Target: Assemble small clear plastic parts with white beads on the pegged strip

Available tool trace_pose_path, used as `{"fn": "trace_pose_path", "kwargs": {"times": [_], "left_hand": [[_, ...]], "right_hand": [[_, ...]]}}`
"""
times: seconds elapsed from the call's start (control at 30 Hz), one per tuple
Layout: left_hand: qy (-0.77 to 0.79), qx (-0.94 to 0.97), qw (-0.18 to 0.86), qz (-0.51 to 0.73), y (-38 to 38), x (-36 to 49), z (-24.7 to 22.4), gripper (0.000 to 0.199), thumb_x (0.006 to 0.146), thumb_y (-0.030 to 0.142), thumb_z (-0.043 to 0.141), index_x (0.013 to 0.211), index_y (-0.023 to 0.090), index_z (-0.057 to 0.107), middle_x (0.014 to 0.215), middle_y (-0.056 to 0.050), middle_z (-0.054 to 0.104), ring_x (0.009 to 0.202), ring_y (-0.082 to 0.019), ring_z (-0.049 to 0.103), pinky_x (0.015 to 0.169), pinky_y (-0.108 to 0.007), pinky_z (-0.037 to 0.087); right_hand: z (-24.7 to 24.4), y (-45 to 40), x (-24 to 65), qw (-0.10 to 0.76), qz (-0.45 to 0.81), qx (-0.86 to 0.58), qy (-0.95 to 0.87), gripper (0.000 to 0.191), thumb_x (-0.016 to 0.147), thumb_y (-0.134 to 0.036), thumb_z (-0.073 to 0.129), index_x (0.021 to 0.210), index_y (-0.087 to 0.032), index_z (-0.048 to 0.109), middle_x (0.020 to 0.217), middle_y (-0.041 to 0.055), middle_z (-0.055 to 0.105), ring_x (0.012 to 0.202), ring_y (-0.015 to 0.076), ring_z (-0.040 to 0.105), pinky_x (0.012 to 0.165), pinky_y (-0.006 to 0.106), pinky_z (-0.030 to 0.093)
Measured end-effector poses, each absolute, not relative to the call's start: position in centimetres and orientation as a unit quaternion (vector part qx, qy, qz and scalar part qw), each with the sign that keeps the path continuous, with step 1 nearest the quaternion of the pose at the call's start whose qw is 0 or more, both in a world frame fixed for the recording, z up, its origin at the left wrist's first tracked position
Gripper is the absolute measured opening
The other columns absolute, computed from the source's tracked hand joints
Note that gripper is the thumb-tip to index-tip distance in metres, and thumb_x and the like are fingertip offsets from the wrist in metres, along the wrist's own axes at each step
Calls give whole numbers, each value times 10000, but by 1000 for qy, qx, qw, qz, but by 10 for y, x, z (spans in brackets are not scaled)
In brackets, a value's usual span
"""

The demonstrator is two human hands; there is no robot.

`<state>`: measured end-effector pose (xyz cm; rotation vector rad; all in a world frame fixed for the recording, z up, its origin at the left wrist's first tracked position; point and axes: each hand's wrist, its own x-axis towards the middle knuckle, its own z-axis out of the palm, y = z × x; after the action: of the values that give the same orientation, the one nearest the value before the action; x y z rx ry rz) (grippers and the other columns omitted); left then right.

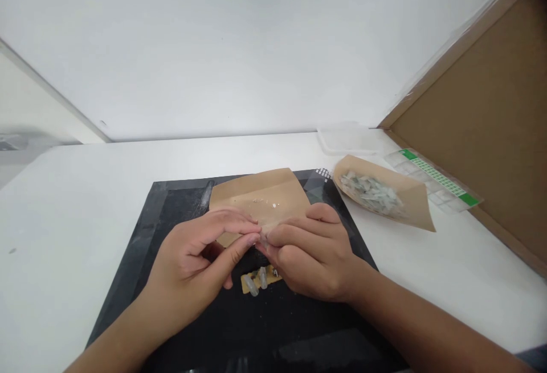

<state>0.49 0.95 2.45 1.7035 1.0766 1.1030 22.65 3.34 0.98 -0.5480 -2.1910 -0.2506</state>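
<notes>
My left hand (200, 250) and my right hand (314, 250) meet over the black mat. Both are closed in a pinch, fingertips almost touching, around a small clear piece (264, 238) that is mostly hidden by the fingers. Just beyond them lies a brown paper sheet (256, 188) with white crumbs and bits on it. Below the fingertips, a small yellow strip (245, 285) rests on the mat, bearing translucent nail-shaped pieces (252, 286) and a small shiny item (276, 273). The right hand covers part of the strip's right end.
The black mat (205, 333) lies on a white table (55, 236). To the right, a brown paper tray (416, 208) holds many translucent slivers. Beside it lies a clear plastic sheet with a green-edged strip (440, 176). A clear lid (346, 140) sits behind, and a cardboard panel (482, 99) stands at right.
</notes>
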Motion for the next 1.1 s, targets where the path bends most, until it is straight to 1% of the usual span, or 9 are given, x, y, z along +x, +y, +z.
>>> {"fn": "trace_pose_path", "kwargs": {"times": [0.1, 0.3, 0.37, 0.43, 0.5, 0.63, 0.73, 0.93, 1.1], "left_hand": [[422, 679, 410, 439, 9, 5, 27, 163, 993, 223, 674, 1060, 262, 818, 1146, -71, 788, 513, -101, 697, 367, -176, 584], [429, 682, 417, 422, 10, 2, 28, 173, 1022, 250, 639, 1053, 256, 809, 1202, -73, 772, 404, -46, 606, 379, -194, 587], [432, 688, 405, 419, 11, 1, 27, 179, 1029, 262, 625, 1045, 248, 803, 1170, -78, 781, 496, -92, 686, 393, -195, 591], [438, 698, 384, 416, 12, 1, 26, 178, 1027, 274, 626, 1026, 244, 801, 1130, -86, 791, 694, -171, 783, 405, -187, 589], [446, 698, 378, 413, 12, 1, 25, 168, 1019, 284, 637, 1008, 243, 800, 1128, -92, 790, 802, -208, 804, 406, -184, 584], [453, 678, 398, 421, 11, 1, 21, 146, 1006, 298, 665, 1018, 243, 800, 1167, -91, 767, 605, -139, 740, 386, -199, 580], [445, 673, 410, 426, 10, 1, 20, 125, 988, 291, 695, 1045, 259, 802, 1190, -82, 752, 537, -101, 690, 378, -195, 575], [435, 675, 415, 428, 9, 5, 23, 126, 964, 253, 719, 1067, 261, 792, 1158, -75, 752, 518, -85, 668, 370, -175, 559], [419, 697, 391, 431, 11, 10, 26, 139, 944, 205, 726, 1050, 267, 790, 1088, -66, 768, 684, -143, 733, 394, -159, 552]], "right_hand": [[11, 33, 227, 430, -107, -215, -870, 316, 879, -95, 754, 719, -204, 504, 854, -66, 743, 732, 90, 647, 704, 335, 346], [10, 32, 227, 434, -100, -219, -868, 297, 890, -89, 745, 739, -198, 514, 859, -67, 759, 730, 85, 648, 695, 342, 347], [10, 33, 227, 434, -97, -227, -866, 304, 889, -85, 743, 738, -198, 505, 821, -72, 744, 696, 79, 627, 685, 342, 333], [11, 33, 227, 430, -93, -236, -867, 312, 902, -95, 736, 734, -201, 494, 781, -77, 724, 659, 76, 600, 678, 342, 321], [11, 34, 227, 428, -88, -241, -866, 317, 922, -118, 729, 732, -202, 491, 760, -75, 715, 635, 77, 588, 677, 342, 318], [13, 34, 226, 436, -72, -246, -863, 270, 953, -154, 726, 765, -195, 538, 793, -59, 752, 633, 80, 629, 674, 340, 321], [15, 34, 226, 432, -64, -251, -864, 267, 970, -157, 708, 768, -191, 537, 792, -54, 758, 643, 81, 648, 677, 336, 320], [14, 35, 227, 430, -64, -246, -866, 272, 948, -143, 705, 777, -192, 499, 809, -49, 753, 647, 81, 629, 681, 336, 321], [11, 36, 228, 418, -62, -242, -873, 220, 932, -105, 661, 795, -199, 516, 836, -42, 750, 668, 97, 605, 699, 340, 332]]}}
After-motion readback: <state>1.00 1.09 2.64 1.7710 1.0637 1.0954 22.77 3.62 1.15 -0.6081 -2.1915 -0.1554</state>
